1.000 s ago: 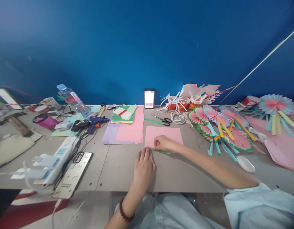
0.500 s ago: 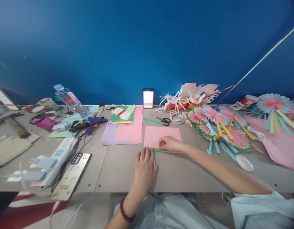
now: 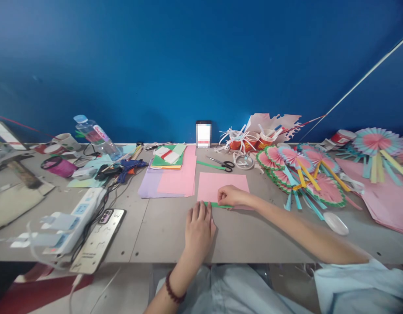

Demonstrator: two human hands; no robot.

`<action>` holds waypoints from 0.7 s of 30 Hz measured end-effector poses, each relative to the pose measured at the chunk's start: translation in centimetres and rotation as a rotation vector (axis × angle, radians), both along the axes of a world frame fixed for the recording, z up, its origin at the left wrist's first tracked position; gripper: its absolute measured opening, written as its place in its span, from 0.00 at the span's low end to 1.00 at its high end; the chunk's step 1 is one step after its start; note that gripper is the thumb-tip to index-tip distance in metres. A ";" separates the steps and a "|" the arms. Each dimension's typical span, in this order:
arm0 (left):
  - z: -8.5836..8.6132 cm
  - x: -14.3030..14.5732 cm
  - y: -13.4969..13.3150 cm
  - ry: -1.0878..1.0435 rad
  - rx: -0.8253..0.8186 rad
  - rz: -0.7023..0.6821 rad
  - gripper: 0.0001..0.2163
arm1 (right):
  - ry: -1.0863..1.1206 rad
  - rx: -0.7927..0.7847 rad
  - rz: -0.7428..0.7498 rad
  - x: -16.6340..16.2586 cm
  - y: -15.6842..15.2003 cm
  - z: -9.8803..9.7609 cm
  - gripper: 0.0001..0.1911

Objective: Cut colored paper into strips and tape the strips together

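Note:
A pink sheet of paper point(image 3: 209, 184) lies on the table in front of me, with a narrow green paper strip point(image 3: 210, 204) along its near edge. My left hand point(image 3: 198, 229) rests flat, fingers stretched out, its fingertips at the sheet's near left corner and the strip's left end. Curled fingers of my right hand point(image 3: 230, 196) close on the strip near the middle of that edge. The strip's part under those fingers is hidden. Beyond the sheet lie black-handled scissors point(image 3: 227, 165) and another green strip point(image 3: 208, 165).
Stacked coloured paper point(image 3: 149, 187) lies to the left, beyond it a bottle point(image 3: 98, 135). A power strip point(image 3: 81, 213) and a phone point(image 3: 101, 240) are nearer left. Folded paper rosettes point(image 3: 325, 189), cups point(image 3: 266, 138) and a white computer mouse point(image 3: 335, 223) are at right.
The view has shifted very slightly. Both hands, the pink sheet and the green strip stay in the same positions relative to each other.

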State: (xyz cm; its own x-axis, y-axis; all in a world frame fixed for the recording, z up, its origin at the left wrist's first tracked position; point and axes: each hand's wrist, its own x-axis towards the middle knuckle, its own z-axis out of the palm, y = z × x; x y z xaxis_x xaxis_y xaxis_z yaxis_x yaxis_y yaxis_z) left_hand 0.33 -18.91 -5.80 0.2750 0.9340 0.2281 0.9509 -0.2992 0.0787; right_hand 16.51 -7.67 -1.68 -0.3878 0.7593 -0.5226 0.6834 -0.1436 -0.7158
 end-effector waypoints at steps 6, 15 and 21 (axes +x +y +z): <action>-0.1 0.1 0.1 -0.006 0.002 0.014 0.22 | 0.004 -0.072 0.011 0.0 0.5 0.3 0.08; 0.1 0.0 0.0 -0.002 0.004 0.013 0.22 | -0.027 -0.028 0.050 0.0 0.5 0.4 0.08; -0.2 0.2 0.0 -0.035 0.035 0.024 0.23 | -0.089 0.044 0.093 0.1 0.6 0.0 0.06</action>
